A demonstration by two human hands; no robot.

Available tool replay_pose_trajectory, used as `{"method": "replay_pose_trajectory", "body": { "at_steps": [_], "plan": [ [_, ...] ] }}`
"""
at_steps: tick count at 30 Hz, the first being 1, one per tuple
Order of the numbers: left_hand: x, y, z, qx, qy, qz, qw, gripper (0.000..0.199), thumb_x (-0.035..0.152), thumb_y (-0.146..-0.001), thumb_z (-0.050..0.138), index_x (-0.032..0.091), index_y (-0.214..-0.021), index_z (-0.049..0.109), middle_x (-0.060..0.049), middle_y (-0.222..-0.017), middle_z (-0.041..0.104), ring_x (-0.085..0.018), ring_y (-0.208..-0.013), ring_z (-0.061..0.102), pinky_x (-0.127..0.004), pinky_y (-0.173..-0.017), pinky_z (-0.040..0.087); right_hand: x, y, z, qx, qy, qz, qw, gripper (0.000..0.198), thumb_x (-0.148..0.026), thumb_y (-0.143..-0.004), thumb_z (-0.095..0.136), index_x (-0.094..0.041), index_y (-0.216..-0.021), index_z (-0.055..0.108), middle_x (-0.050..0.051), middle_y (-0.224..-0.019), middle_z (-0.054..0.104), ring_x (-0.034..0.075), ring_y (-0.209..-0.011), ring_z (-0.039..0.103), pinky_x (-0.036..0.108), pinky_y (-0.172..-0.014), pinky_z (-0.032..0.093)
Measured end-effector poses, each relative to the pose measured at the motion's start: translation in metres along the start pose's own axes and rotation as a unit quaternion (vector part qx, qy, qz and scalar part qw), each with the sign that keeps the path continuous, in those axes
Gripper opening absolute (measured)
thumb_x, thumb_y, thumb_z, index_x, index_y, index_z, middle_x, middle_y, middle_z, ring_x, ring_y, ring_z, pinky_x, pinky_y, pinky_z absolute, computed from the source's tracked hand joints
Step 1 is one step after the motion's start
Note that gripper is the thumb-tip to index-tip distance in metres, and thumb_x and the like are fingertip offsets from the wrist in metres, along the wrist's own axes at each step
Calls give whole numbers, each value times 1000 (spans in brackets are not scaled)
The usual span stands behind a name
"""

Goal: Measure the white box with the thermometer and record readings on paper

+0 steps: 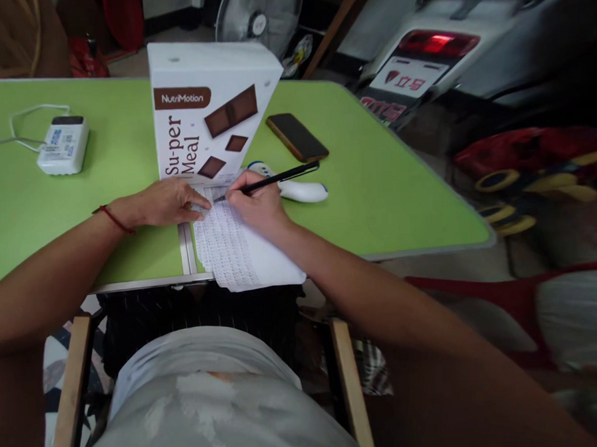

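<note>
A black pen (276,178) slants up to the right from my right hand (260,202), whose fingers are closed around it near the tip. Its point meets a sheet of paper (230,247) covered in rows of small handwriting, with a blank part at the right and its lower edge past the table's edge. My left hand (170,202) lies at the sheet's upper left, index finger stretched out toward the pen tip, holding nothing. Directly behind both hands a white "Su-per Meal" box (213,114) stands upright.
On the green table (377,199), a white handheld device (304,190) lies just behind my right hand, with a dark phone (298,137) farther back. A white charger-like block (64,146) with a cable sits left. Beyond are a fan (258,24) and a scooter (429,50).
</note>
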State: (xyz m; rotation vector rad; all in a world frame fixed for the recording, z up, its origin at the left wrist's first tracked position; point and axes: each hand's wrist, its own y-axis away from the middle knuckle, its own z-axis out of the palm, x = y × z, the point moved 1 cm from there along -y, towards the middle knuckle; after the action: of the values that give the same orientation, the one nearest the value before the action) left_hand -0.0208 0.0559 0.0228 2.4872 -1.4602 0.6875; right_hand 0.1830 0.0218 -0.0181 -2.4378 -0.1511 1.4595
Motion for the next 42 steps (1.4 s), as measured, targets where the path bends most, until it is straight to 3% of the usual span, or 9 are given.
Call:
{"method": "replay_pose_trajectory", "body": {
  "at_steps": [19, 30, 42],
  "plan": [
    [-1, -1, 1, 10, 5, 11, 1000, 23, 27, -86, 67, 21, -104, 81, 5, -48, 58, -11, -48, 50, -25, -61, 41, 7, -2, 0, -23, 29, -21, 999, 12, -19, -72, 55, -25, -66, 46, -3, -64, 50, 15, -65, 50, 32, -64, 46],
    [-1, 0, 0, 6, 7, 9, 1000, 23, 27, -87, 67, 22, -104, 81, 4, -52, 63, -12, -51, 54, -25, -62, 42, -1, -2, -1, -11, 22, 1, 1000, 20, -10, -73, 54, -25, -64, 45, -4, -62, 48, 14, -64, 49, 33, -68, 47],
    [-3, 0, 1, 9, 25, -8, 1000, 24, 27, -86, 70, 22, -106, 81, 4, -55, 66, -12, -52, 56, -26, -66, 44, 8, -4, 0, -25, 17, -14, 999, 17, -14, -74, 54, -25, -65, 44, -3, -63, 47, 14, -64, 49, 32, -65, 47]
  ]
}}
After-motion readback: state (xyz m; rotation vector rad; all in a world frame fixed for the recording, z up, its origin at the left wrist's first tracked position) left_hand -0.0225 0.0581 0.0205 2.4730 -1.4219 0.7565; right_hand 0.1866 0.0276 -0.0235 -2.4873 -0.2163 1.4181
